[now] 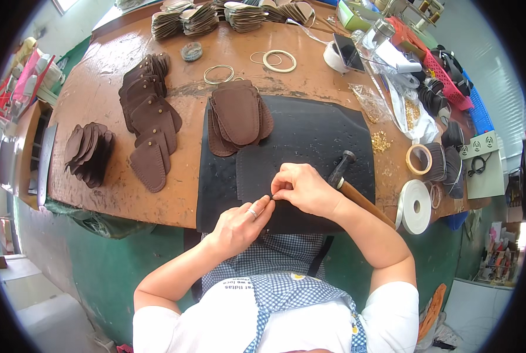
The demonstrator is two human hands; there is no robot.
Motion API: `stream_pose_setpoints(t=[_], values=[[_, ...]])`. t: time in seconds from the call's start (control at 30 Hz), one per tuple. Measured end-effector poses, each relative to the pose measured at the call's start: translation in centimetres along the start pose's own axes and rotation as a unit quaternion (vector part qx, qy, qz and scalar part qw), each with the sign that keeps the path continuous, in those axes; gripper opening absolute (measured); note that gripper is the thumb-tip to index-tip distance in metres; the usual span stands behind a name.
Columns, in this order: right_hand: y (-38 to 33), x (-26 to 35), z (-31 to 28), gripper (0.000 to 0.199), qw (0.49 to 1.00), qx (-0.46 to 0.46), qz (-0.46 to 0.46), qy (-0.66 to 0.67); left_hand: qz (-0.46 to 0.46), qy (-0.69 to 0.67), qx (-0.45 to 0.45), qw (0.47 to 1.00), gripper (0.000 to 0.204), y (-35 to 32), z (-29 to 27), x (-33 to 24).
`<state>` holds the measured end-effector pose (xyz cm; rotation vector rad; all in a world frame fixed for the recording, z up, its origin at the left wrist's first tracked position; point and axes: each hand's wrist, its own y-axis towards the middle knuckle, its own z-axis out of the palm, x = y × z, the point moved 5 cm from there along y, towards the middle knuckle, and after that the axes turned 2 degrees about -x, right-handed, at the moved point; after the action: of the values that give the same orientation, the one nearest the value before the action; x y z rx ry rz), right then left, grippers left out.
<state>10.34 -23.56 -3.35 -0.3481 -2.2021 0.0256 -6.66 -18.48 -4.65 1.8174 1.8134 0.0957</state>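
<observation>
Over a black mat (327, 120) the fingertips of both my hands meet at the lower edge of a dark, flat leather piece (254, 165) with a stitched or punched left edge. My right hand (301, 187) is closed in a pinch on something too small to make out. My left hand (242, 225), a ring on one finger, presses its fingertips together against the same spot. A hammer (344, 167) with a wooden handle lies beside my right forearm, partly hidden by it. Just beyond the leather piece rests a stack of brown leather pieces (236, 115).
Left on the brown table (92, 76) are a row of brown pieces with brass-coloured studs (151, 117) and another brown stack (89, 153). Rings (279, 61) lie beyond the mat. At right are loose brass-coloured bits (381, 141), tape (418, 159) and a white roll (416, 207).
</observation>
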Motion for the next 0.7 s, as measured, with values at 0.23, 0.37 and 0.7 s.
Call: stream_pose_setpoints(t=[0.23,0.37,0.7], values=[[1.2,0.4,-0.3,0.014,0.993,0.084,0.083,-0.022,-0.095,0.052,0.030,0.994,0.032,0.6,-2.3,0.4],[-0.9,0.0,0.2,0.015,0.999,-0.026,-0.042,0.010,-0.010,0.157,0.086,0.984,0.037,0.1,-1.1,-0.4],[-11.5,-2.1,-4.6,0.008,0.911,-0.362,0.040,0.192,-0.111,-0.013,-0.204,0.973,0.023,3.3,-9.8,0.6]])
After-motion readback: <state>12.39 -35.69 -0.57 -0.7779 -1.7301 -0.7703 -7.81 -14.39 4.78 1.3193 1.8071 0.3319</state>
